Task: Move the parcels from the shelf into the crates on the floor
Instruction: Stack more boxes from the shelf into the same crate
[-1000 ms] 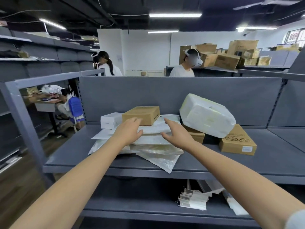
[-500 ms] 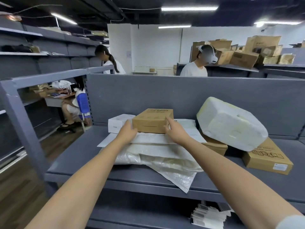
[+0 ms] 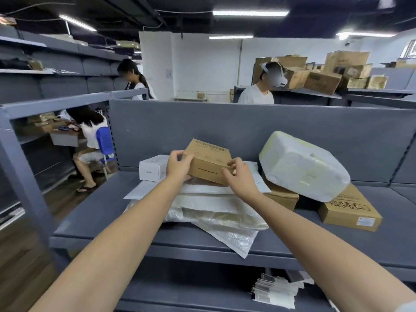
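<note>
Head camera: A small brown box (image 3: 208, 162) sits right between the two hands, at the back of the grey shelf (image 3: 94, 212). It is over a pile of flat white bags (image 3: 213, 206). The box is tipped, with its top face leaning toward the camera. I cannot tell if its bottom edge touches the bags.

The long side of the box runs from left to right. One short end meets each hand, so both hands are just as near. The left hand (image 3: 179, 165) holds the left end, with its fingers (image 3: 180, 155) curled over the top edge. The right hand (image 3: 242, 179) pinches the near right corner with bent fingers. Both arms reach straight out from the bottom of the picture and come close together at the box.

A little white box (image 3: 152, 170) stands just beside the left hand. A big white wrapped parcel (image 3: 301, 167) lies to the right, resting on two more brown boxes.

No crates can be seen here. They must be lower down, so I think the box has to come back toward the body and then go down.
</note>
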{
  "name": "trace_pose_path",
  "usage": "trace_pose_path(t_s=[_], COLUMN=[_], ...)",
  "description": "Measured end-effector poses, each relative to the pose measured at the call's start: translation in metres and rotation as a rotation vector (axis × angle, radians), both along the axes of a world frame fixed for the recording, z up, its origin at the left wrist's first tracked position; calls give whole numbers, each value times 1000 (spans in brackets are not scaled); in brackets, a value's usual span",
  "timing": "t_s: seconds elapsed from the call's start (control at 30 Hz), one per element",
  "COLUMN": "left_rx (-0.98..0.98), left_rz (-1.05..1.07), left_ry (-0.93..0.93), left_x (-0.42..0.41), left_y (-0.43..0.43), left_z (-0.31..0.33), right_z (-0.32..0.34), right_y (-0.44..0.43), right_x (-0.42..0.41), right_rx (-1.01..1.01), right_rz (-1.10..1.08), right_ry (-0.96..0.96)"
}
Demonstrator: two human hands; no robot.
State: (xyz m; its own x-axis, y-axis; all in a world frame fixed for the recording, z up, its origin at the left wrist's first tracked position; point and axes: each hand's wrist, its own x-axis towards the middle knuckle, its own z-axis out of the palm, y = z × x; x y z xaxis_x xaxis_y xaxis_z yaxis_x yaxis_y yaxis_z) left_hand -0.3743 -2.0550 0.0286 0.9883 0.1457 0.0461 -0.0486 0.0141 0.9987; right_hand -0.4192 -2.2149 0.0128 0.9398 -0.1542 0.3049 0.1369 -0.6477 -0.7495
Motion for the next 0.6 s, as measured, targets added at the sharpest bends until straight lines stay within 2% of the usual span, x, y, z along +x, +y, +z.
trace_pose_path(t_s=[0.17, 0.23, 0.3, 0.43, 0.53, 0.6], left_rx=[-1, 32, 144, 492, 650, 693], left_rz=[46, 45, 36, 39, 73, 72], left_ry=[-56, -182, -364, -678, -872, -928], left_x=[-24, -46, -72, -108, -125, -134], left_y=[-8, -14, -21, -32, -40, -44], left_z=[4, 5, 7, 1, -8, -9], right_z=[21, 39, 58, 85, 90, 90], right_y=[-8, -7, -4, 1, -4, -11], right_x=[-12, -19, -29, -54, -66, -74], right_rx=[-99, -22, 123, 302, 301, 305], right_rz=[-48, -7, 70, 116, 50, 23], right_ry=[33, 3, -24, -119, -194, -189])
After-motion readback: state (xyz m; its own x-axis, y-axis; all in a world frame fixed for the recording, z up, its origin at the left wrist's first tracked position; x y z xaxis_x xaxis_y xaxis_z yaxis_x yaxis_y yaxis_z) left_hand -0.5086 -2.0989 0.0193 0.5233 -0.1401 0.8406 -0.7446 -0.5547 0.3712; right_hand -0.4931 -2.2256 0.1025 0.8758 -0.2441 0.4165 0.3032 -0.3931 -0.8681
